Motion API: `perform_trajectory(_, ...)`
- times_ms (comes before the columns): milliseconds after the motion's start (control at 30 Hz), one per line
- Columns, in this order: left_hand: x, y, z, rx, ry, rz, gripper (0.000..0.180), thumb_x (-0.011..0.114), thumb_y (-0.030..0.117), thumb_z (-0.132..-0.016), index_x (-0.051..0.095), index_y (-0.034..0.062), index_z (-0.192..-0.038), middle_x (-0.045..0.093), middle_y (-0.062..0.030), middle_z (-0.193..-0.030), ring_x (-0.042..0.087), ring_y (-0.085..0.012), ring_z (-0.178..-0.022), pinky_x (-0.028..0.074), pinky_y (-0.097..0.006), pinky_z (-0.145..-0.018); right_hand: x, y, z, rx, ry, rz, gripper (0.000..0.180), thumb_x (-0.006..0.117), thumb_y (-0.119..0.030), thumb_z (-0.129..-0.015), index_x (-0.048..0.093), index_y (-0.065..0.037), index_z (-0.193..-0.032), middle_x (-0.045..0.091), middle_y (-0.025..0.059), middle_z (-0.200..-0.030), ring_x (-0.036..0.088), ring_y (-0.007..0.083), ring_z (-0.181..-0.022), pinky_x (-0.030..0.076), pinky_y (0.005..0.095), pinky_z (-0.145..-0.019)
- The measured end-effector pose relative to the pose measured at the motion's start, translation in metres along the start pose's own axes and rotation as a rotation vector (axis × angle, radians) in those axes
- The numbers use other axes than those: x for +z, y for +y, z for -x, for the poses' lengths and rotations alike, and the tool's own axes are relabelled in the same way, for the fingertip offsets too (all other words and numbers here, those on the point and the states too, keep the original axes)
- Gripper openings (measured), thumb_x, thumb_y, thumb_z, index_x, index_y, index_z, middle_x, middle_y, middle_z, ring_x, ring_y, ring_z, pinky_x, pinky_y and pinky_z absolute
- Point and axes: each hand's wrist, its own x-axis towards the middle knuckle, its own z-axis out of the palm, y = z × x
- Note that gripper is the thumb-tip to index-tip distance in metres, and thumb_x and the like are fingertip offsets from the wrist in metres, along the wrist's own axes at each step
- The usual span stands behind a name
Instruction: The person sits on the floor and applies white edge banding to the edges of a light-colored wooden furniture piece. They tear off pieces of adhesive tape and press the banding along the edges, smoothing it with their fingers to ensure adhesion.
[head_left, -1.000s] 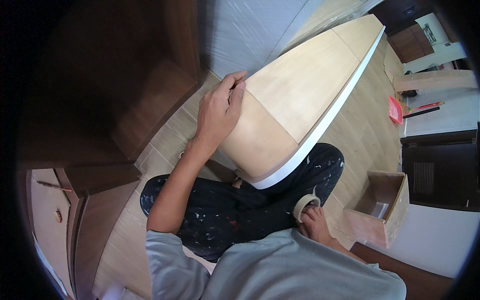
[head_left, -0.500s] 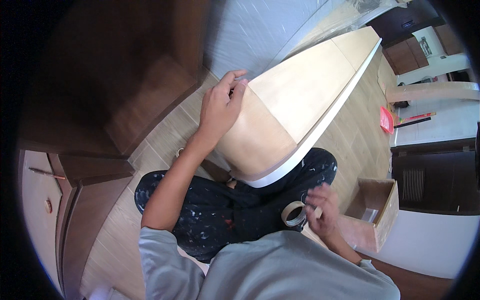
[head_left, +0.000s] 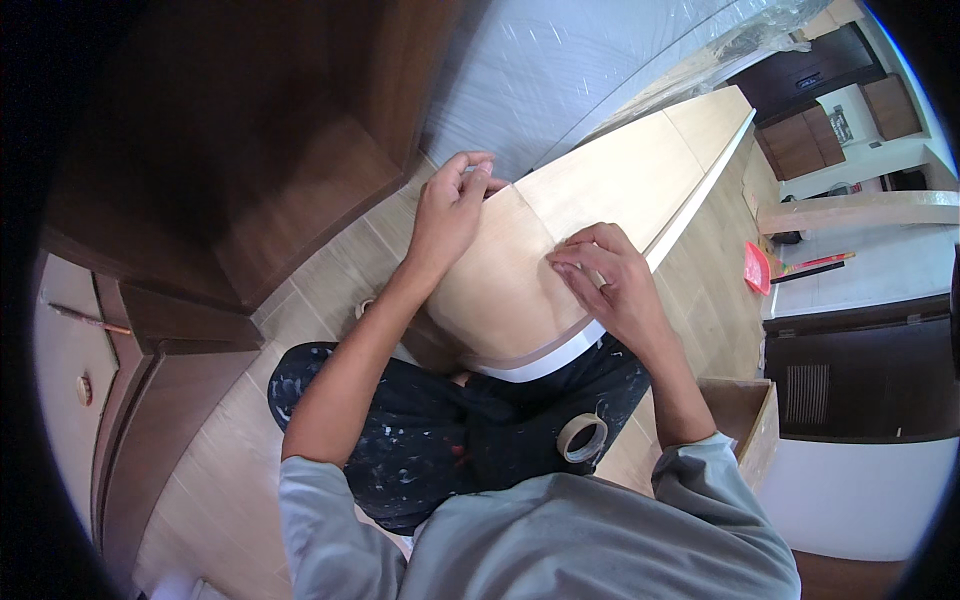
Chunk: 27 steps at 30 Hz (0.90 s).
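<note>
A long, light wooden panel (head_left: pixel 620 165) with a white edge stretches from my lap toward the far right. A thin seam crosses its near part, and a tan strip runs beside the white edge at the near end. My left hand (head_left: pixel 448 212) is closed at the panel's left edge, thumb and fingers bent round it; some fingertips are hidden. Over the panel's near surface, my right hand (head_left: pixel 612 275) is held in a pinch. Anything between those fingertips is too small to make out. A roll of masking tape (head_left: pixel 567 440) lies on my dark, paint-spotted trousers.
Dark wooden cabinetry (head_left: pixel 330 190) stands at the left. A plastic-wrapped pale surface (head_left: pixel 520 70) is beyond the panel. An open wooden box (head_left: pixel 768 425) sits at right, with a red dustpan (head_left: pixel 757 268) farther off. A brush (head_left: pixel 90 318) lies on a board at far left.
My right hand has moved from beside the tape roll up and left onto the panel. The tape roll now rests on my lap. My left hand stays at the panel's left edge.
</note>
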Motion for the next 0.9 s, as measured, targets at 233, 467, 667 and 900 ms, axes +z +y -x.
perform_trajectory(233, -0.0008, 0.0004, -0.0006, -0.009, -0.028, -0.020, 0.032, 0.056, 0.021, -0.113, 0.066, -0.0026, -0.132, 0.080, -0.0137, -0.103, 0.072, -0.0119, -0.091, 0.056, -0.029, -0.084, 0.0016, 0.0005, -0.0025, -0.025, 0.006, 0.062, 0.016, 0.080, -0.003, -0.087, 0.080, -0.005, -0.103, 0.071, 0.0104, -0.106, 0.069, 0.0296, -0.098, 0.058, 0.0403, -0.080)
perform_trajectory(467, 0.0019, 0.0019, 0.0012, -0.030, -0.006, 0.005, 0.032, 0.060, 0.024, -0.110, 0.068, -0.0024, -0.125, 0.083, -0.0142, -0.098, 0.077, -0.0181, -0.089, 0.057, -0.035, -0.082, 0.0043, 0.0066, -0.0085, -0.065, 0.028, 0.143, 0.018, 0.079, -0.005, -0.086, 0.081, -0.009, -0.104, 0.073, 0.0072, -0.105, 0.070, 0.0275, -0.095, 0.059, 0.0404, -0.078)
perform_trajectory(667, 0.0002, 0.0030, 0.0010, -0.003, 0.013, -0.029, 0.032, 0.061, 0.023, -0.110, 0.068, -0.0024, -0.127, 0.082, -0.0143, -0.098, 0.077, -0.0178, -0.089, 0.057, -0.034, -0.083, 0.0017, 0.0067, -0.0066, -0.107, 0.015, 0.145, 0.017, 0.079, -0.006, -0.086, 0.081, -0.010, -0.102, 0.074, 0.0050, -0.106, 0.072, 0.0262, -0.095, 0.060, 0.0392, -0.075)
perform_trajectory(900, 0.0005, 0.0018, 0.0001, -0.062, -0.028, -0.013, 0.033, 0.059, 0.021, -0.112, 0.064, -0.0028, -0.134, 0.080, -0.0151, -0.104, 0.073, -0.0123, -0.091, 0.057, -0.029, -0.083, 0.0029, 0.0085, -0.0076, -0.134, 0.059, 0.171, 0.015, 0.078, -0.006, -0.087, 0.082, -0.012, -0.101, 0.075, 0.0038, -0.105, 0.072, 0.0247, -0.096, 0.061, 0.0381, -0.072)
